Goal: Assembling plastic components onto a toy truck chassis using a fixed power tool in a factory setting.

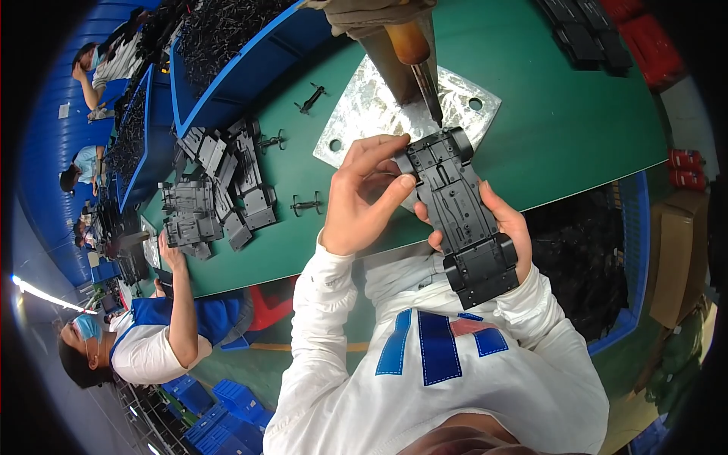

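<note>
A long black plastic toy-car chassis (453,211), with rounded wheel arches at its ends, is held tilted over the table's near edge. My right hand (509,220) is closed round its right side and lower part. At its upper left corner, my left hand (355,199) pinches the wheel arch with thumb and forefinger; whether a small part sits between them is hidden. Just above the chassis's far end stands a tool with an orange handle (408,43) and a metal shaft, its tip at or very near the plastic. Behind it lies a shiny metal plate (359,104) with round holes.
Several black chassis parts (188,206) are piled at left on the green table (561,129), with small black axle-like pieces (306,204) nearby. Blue bins (235,72) hold black parts. A co-worker (163,326) sits at left. More black parts (580,34) lie far right.
</note>
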The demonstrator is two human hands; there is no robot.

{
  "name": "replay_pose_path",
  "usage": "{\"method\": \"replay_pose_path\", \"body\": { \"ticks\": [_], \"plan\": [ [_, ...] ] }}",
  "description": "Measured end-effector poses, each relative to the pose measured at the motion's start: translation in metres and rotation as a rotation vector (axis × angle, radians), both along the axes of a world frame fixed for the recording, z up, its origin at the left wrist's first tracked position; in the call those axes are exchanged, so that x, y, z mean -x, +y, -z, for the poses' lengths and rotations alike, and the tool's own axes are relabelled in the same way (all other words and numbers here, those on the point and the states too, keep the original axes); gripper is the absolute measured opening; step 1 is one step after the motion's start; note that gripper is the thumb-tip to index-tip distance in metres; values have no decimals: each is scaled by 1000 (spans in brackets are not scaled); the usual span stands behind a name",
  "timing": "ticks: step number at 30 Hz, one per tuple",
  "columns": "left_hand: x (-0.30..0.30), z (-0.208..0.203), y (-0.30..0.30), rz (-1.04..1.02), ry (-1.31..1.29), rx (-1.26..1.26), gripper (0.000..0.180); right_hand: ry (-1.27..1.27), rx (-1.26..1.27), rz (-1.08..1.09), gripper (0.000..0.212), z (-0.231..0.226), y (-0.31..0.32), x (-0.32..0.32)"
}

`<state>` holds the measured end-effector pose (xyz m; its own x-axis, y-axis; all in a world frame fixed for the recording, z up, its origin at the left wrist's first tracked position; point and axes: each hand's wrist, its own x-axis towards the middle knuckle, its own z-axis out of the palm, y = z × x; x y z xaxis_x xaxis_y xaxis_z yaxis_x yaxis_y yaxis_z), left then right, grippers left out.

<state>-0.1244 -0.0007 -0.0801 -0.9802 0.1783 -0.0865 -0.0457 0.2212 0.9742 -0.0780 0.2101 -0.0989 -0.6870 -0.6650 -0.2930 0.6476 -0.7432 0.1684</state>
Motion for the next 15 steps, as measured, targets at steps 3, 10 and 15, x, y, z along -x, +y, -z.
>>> {"method": "replay_pose_path", "body": {
  "ticks": [3,10,15],
  "plan": [
    [4,-1,-1,49,27,8,50,31,53,40,57,3,-1,0],
    [0,0,0,15,-67,-39,54,-26,132,59,60,4,-4,-2],
    [-2,4,1,0,-93,-79,59,-17,153,41,66,12,-2,-5]
  ]
}}
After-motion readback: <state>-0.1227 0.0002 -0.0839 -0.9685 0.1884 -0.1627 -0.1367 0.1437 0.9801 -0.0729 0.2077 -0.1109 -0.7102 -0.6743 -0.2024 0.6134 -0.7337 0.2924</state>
